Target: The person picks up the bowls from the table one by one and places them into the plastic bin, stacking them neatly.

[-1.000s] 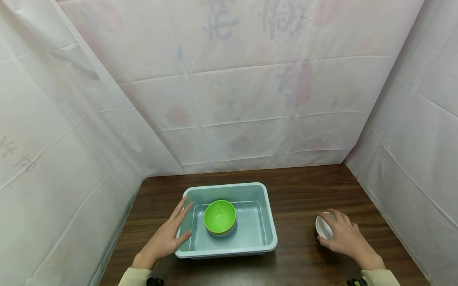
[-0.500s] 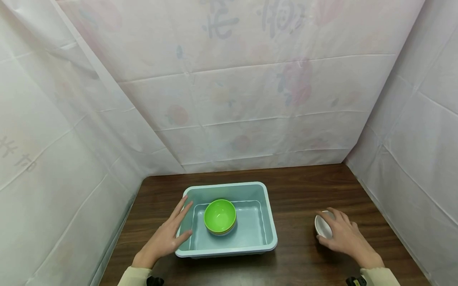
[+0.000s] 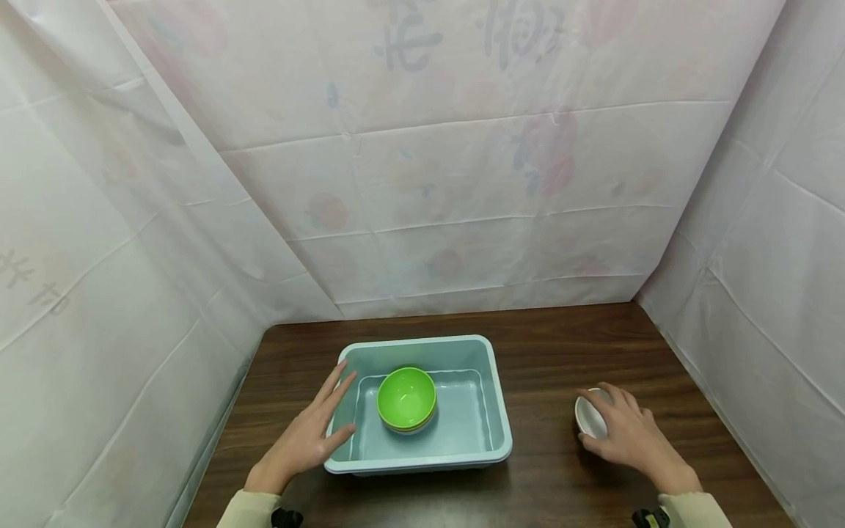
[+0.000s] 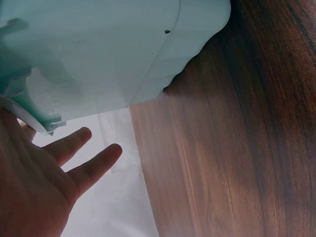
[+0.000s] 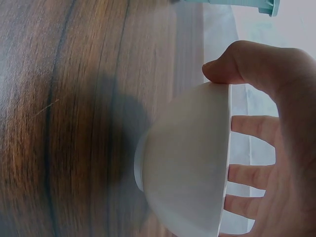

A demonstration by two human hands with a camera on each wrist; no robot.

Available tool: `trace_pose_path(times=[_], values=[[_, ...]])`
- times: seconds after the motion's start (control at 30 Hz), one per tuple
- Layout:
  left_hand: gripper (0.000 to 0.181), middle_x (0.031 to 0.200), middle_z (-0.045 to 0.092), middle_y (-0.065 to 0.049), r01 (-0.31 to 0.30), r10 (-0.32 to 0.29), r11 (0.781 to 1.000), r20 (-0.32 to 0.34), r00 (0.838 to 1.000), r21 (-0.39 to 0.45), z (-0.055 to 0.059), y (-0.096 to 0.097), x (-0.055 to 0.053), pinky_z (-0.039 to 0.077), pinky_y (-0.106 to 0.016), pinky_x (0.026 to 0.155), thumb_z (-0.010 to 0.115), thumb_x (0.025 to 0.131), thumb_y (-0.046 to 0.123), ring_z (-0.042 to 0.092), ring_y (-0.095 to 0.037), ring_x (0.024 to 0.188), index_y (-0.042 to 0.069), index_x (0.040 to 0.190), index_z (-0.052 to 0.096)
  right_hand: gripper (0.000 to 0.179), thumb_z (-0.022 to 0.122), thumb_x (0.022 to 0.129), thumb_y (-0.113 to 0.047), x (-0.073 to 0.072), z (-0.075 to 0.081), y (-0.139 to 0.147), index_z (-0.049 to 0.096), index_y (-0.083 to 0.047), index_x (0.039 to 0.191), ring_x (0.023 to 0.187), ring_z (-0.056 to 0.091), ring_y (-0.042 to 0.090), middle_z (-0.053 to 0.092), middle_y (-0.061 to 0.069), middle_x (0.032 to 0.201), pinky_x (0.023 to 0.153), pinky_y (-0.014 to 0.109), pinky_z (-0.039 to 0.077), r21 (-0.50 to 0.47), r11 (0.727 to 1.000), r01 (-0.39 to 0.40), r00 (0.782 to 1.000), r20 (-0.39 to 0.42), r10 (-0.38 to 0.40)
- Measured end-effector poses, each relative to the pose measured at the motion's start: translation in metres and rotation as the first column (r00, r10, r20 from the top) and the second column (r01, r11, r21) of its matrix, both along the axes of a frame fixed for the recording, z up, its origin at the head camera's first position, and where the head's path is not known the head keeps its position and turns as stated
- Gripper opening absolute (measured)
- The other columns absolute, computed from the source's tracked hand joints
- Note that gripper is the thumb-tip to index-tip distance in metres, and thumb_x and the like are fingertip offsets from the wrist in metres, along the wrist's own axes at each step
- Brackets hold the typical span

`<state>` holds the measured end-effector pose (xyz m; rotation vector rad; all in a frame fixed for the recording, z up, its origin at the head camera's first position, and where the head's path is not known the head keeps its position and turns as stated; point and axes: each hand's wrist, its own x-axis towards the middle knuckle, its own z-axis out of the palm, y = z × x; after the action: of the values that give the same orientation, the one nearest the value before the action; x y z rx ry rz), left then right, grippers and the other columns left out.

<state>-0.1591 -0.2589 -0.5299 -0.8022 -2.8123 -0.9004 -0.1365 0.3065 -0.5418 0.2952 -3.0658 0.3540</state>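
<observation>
A white bowl (image 3: 590, 419) is held by my right hand (image 3: 637, 440) at the right of the table. In the right wrist view the thumb presses the outside of the bowl (image 5: 187, 153) near its rim, and its shadow falls on the wood beside its foot. My left hand (image 3: 297, 449) lies with spread, straight fingers at the left rim of a pale blue-green plastic basin (image 3: 422, 464). Inside the basin sits a green bowl (image 3: 405, 396), stacked on others whose yellowish and pale edges show beneath it.
The dark wooden table (image 3: 548, 367) carries the basin left of its middle. White printed sheets hang as walls at the back (image 3: 462, 183), on the left (image 3: 119, 293) and on the right (image 3: 779, 242), meeting the table's edges.
My right hand has shifted slightly left with the white bowl. The left hand, the basin and the stacked bowls stay where they were.
</observation>
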Motion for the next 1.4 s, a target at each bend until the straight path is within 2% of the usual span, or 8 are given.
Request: trace_pose_path(times=[0.4, 0.63, 0.9, 1.23, 1.4], values=[[0.079, 0.174, 0.009, -0.01, -0.003, 0.003, 1.0, 0.01, 1.0, 0.003, 0.001, 0.001, -0.001, 0.053, -0.059, 0.092, 0.063, 0.101, 0.036, 0.037, -0.039, 0.15, 0.026, 0.167, 0.02, 0.073, 0.083, 0.078, -0.044, -0.001, -0.001, -0.005, 0.06, -0.017, 0.143, 0.126, 0.049, 0.057, 0.049, 0.029, 0.143, 0.074, 0.073, 0.046, -0.005, 1.0, -0.004, 1.0, 0.008, 0.004], [0.078, 0.174, 0.009, -0.011, 0.001, -0.001, 1.0, 0.017, 1.0, 0.011, 0.001, 0.001, -0.001, 0.053, -0.06, 0.092, 0.064, 0.101, 0.035, 0.036, -0.041, 0.15, 0.017, 0.166, 0.024, 0.074, 0.082, 0.081, -0.043, -0.003, 0.003, -0.008, 0.058, -0.016, 0.145, 0.126, 0.047, 0.06, 0.047, 0.03, 0.146, 0.074, 0.076, 0.045, -0.012, 1.0, -0.012, 0.999, 0.049, 0.012], [0.079, 0.174, 0.01, -0.012, 0.003, -0.003, 1.0, 0.007, 1.0, 0.013, 0.001, 0.001, -0.001, 0.053, -0.059, 0.091, 0.063, 0.101, 0.036, 0.038, -0.04, 0.149, 0.027, 0.166, 0.02, 0.074, 0.083, 0.079, -0.042, -0.002, 0.004, -0.011, 0.058, -0.018, 0.144, 0.127, 0.048, 0.057, 0.048, 0.028, 0.146, 0.075, 0.076, 0.044, -0.007, 1.0, -0.021, 0.999, 0.037, 0.021], [0.081, 0.174, 0.009, -0.012, 0.003, -0.003, 1.0, 0.003, 1.0, 0.011, 0.0, 0.0, -0.001, 0.052, -0.061, 0.094, 0.063, 0.101, 0.036, 0.035, -0.041, 0.15, 0.026, 0.167, 0.018, 0.071, 0.084, 0.077, -0.042, 0.0, 0.005, -0.012, 0.061, -0.02, 0.14, 0.126, 0.051, 0.055, 0.051, 0.027, 0.143, 0.074, 0.071, 0.047, 0.005, 1.0, -0.031, 0.999, -0.023, 0.031], [0.081, 0.174, 0.009, -0.013, 0.005, -0.005, 1.0, 0.0, 1.0, 0.004, 0.0, 0.0, -0.002, 0.052, -0.062, 0.094, 0.063, 0.101, 0.036, 0.034, -0.043, 0.15, 0.024, 0.167, 0.017, 0.07, 0.083, 0.079, -0.043, -0.002, 0.003, -0.013, 0.06, -0.021, 0.141, 0.127, 0.051, 0.054, 0.051, 0.027, 0.143, 0.074, 0.071, 0.047, 0.009, 0.999, -0.038, 0.999, -0.011, 0.038]])
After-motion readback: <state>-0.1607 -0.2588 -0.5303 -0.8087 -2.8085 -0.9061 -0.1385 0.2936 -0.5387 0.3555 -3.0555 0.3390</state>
